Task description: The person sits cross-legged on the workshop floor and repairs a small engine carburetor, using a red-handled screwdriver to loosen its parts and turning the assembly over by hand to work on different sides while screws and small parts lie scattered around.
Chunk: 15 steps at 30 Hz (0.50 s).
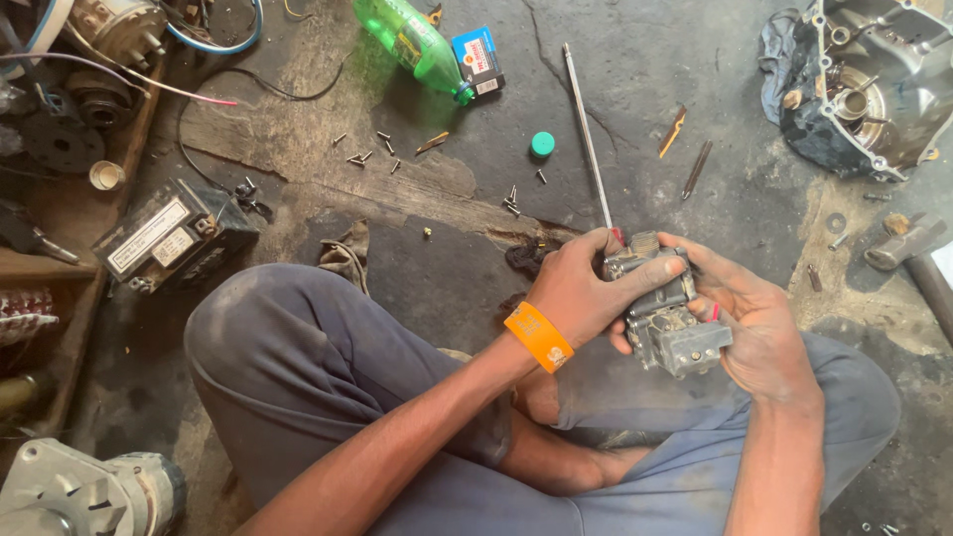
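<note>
Person sitting cross-legged on floor. Engine casing lying at 2 o'clock, green bottle at 11. Left hand and right hand both gripping metal carburettor over lap, seemingly steadying it; screwdriver sticking out at 12.

Orange wristband, grey trousers, bare arms
</note>
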Each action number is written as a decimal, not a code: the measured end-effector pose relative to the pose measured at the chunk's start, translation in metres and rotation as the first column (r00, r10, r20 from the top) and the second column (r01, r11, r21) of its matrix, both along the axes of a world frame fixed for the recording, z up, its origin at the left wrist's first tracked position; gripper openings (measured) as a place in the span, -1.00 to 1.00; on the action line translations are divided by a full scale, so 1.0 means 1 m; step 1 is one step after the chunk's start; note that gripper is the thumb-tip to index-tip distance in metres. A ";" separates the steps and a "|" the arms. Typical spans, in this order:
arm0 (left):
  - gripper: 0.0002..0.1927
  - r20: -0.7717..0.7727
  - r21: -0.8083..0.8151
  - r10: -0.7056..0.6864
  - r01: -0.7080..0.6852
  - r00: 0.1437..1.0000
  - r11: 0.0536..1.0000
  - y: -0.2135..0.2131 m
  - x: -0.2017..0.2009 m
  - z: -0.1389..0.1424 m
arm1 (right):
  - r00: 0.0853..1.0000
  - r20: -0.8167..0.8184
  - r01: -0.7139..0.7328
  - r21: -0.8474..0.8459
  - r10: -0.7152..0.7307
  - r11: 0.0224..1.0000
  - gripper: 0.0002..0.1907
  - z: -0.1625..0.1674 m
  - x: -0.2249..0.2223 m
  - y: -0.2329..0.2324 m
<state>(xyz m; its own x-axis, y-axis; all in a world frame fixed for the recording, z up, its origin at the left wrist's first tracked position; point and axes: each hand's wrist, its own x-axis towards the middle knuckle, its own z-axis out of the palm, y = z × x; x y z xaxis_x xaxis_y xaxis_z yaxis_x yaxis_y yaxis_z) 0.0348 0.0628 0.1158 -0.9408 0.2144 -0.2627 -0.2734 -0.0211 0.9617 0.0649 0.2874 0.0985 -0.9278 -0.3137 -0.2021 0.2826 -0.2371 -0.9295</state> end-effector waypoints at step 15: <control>-0.40 0.017 0.104 -0.062 0.060 0.998 0.993 -0.006 -0.001 -0.004 | 0.998 -0.045 0.051 -0.014 -0.051 0.999 -0.48 -0.001 -0.004 -0.002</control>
<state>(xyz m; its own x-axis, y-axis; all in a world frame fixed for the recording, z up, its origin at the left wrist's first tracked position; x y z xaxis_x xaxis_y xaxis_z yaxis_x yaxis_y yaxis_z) 0.0341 0.0572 0.1120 -0.9200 0.2979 -0.2545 -0.2961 -0.1030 0.9496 0.0605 0.2853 0.0979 -0.9508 -0.2682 -0.1553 0.2272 -0.2624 -0.9378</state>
